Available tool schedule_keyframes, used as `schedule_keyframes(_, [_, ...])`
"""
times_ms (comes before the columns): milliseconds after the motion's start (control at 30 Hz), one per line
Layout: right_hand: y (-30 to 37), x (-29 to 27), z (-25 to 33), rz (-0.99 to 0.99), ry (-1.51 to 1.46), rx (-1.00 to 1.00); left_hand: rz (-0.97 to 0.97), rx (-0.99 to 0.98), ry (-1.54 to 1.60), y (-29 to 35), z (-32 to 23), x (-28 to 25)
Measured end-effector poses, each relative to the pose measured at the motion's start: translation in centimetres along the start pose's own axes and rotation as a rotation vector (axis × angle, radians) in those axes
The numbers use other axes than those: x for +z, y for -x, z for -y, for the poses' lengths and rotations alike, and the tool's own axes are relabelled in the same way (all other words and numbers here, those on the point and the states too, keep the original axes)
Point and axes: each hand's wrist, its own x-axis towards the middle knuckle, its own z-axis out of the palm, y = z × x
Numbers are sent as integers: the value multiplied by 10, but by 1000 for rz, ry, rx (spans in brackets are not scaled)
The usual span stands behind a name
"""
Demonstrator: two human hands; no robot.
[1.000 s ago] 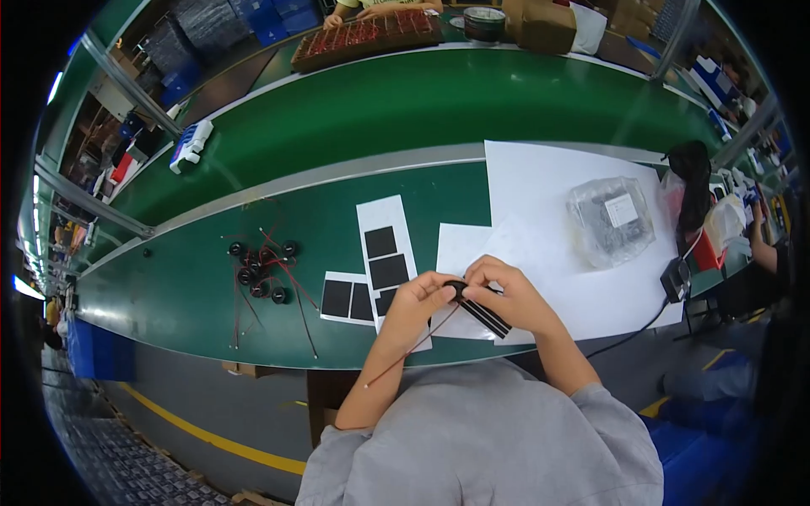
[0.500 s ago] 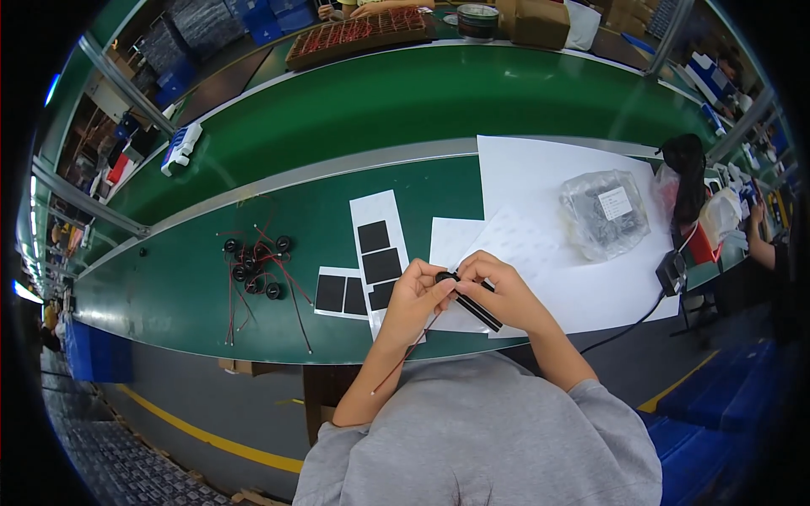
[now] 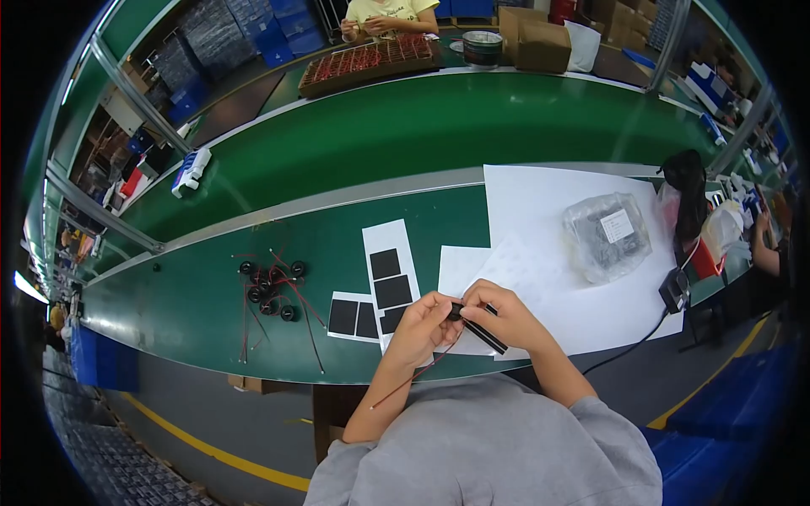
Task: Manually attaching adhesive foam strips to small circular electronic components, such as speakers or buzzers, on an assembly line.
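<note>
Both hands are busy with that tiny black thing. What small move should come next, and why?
Perhaps the right hand should press along the edge of the small black part, since its fingertips are right there and the left hand pinches it.

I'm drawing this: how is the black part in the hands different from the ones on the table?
The held part is alone, pinched between the left hand and right hand; the loose parts lie in a group on the green table. The held part's reddish wire crosses the left forearm, while the loose parts' wires tangle. Both have black bodies and reddish wires.
</note>
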Motion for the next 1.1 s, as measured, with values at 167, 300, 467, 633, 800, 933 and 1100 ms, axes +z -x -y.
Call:
schedule_keyframes(167, [2, 3, -5, -34, 143, 20, -136, -9, -114, 1, 3, 4])
schedule_keyframes(300, [1, 7, -3, -96, 129, 80, -203, 55, -276, -2, 0, 7])
schedule_keyframes(467, [-4, 4, 9, -86, 150, 250, -125, 69, -89, -3, -1, 7])
schedule_keyframes(633, [-2, 1, -9, -19, -146, 148, -96, 68, -10, -4, -2, 10])
schedule_keyframes(800, [3, 0, -7, 1, -154, 169, -119, 62, -86, -2, 1, 12])
schedule_keyframes(933, [3, 2, -3, -86, -43, 121, -186, 131, -211, -3, 1, 16])
schedule_keyframes(1100, [4, 6, 2, -109, -3, 132, -189, 134, -291, -3, 2, 13])
